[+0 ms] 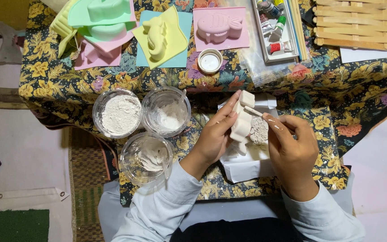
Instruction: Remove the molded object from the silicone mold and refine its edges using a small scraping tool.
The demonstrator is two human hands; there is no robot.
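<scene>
Left hand (213, 134) grips a white plaster cast figure (242, 118), upright and slightly tilted, thumb on the near side, fingers wrapped behind its long edge. Cast sits between both hands, above a sheet of white paper (247, 168) spread on the floral-cloth surface (328, 85). Likely light but brittle: stiff, chalky, dusty so a bit slippery, thin projecting bits may snap. Best held along the thick body, as the left hand does, not by the blocky top end.

Right hand (292, 148) pinches a thin white stick tool (252, 110) between thumb and forefinger, tip touching the cast near its top. Remaining fingers curl in; wrist bent inward toward the cast. Both forearms in pale blue sleeves come up from the bottom edge, elbows apart, hands converging.

Just under the cast lies a rough crumbly plaster piece (260, 130) on the paper, whether touching the cast I cannot tell.

Left of the hands: three clear plastic cups, one with white powder (121, 114), one with white paste and a stick (166, 112), one with grey-white slurry and a spoon (148, 157). Farther up: small white round lid (210, 61), pink fish mould (220, 27), yellow seahorse mould (157, 36), green moulds (104, 15), tray of paint tubes (274, 29), wooden stick rack (352, 22)
</scene>
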